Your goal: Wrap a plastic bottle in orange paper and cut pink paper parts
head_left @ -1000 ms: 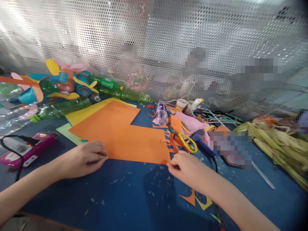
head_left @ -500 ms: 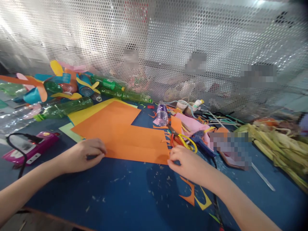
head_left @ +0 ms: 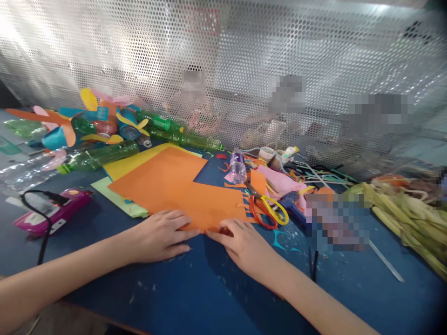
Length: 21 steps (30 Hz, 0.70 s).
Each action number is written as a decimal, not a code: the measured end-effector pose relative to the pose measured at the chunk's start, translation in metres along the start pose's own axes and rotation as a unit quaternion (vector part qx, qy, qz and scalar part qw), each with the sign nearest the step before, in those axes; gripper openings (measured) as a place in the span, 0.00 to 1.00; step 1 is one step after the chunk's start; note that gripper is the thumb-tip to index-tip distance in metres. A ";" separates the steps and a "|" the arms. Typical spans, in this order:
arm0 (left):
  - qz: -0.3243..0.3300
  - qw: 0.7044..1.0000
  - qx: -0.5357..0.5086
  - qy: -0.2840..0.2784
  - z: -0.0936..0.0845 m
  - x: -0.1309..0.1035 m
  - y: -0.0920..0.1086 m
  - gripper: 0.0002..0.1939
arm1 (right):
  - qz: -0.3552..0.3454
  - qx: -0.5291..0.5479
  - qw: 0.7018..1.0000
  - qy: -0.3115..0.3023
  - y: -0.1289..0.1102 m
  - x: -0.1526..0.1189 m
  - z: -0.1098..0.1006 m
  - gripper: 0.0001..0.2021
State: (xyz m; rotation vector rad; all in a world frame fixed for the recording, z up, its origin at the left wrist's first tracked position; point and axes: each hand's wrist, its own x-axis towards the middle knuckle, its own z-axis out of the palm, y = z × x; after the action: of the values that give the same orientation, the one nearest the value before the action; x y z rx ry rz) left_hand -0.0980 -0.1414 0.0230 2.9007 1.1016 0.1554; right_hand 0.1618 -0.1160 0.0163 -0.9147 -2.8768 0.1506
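Observation:
Orange paper [head_left: 213, 200] lies on the blue table, its near edge under my fingers and its right edge cut into short strips. My left hand [head_left: 162, 236] rests with fingers stretched along that near edge. My right hand [head_left: 242, 242] touches the same edge, its index finger straight and pointing left, the other fingers partly bent. The fingertips of both hands almost meet near the edge's middle. Orange paper extends farther back too, over a yellow sheet [head_left: 136, 158] and a pale green sheet [head_left: 113, 193]. Scissors [head_left: 268, 211] with red and yellow handles lie right of the paper.
Green plastic bottles [head_left: 101, 156] and paper-trimmed cans stand back left. A magenta power strip [head_left: 57, 211] with a black cable lies left. A small clear bottle [head_left: 238, 167], a blue glue gun [head_left: 295, 207], paper scraps and dried husks [head_left: 401, 211] are at the right.
Both hands have moved toward each other along the paper's near edge, the left hand rightward and the right hand leftward. The left fingers have stretched out.

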 end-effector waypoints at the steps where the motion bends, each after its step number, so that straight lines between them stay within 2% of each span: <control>1: 0.008 1.000 -0.005 0.007 -0.001 -0.001 -0.003 0.19 | 0.005 -0.001 1.000 -0.006 0.001 0.000 -0.003 0.22; 5: 0.019 0.996 -0.081 0.036 -0.007 -0.006 -0.017 0.14 | 0.048 -0.010 0.998 -0.044 0.004 -0.007 -0.025 0.18; 9: -0.021 0.986 -0.166 0.023 -0.014 -0.010 -0.032 0.12 | 0.141 -0.020 0.986 -0.086 0.005 -0.018 -0.041 0.15; 12: -0.043 0.983 -0.179 0.001 -0.021 -0.012 -0.038 0.13 | 0.174 -0.021 0.979 -0.100 0.007 -0.026 -0.046 0.14; 16: -0.089 0.978 -0.185 -0.031 -0.028 -0.018 -0.047 0.16 | 0.181 -0.021 0.978 -0.106 0.011 -0.031 -0.049 0.13; 21: -0.152 0.973 -0.170 -0.032 -0.024 -0.029 -0.060 0.15 | 0.196 -0.050 0.974 -0.100 0.014 -0.024 -0.048 0.12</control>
State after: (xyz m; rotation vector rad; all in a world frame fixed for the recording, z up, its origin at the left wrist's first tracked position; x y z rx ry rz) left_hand -0.1616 -0.1158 0.0408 2.3912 1.3395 0.2155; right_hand 0.1957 -0.1156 0.0599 -1.5660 -2.8615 0.1411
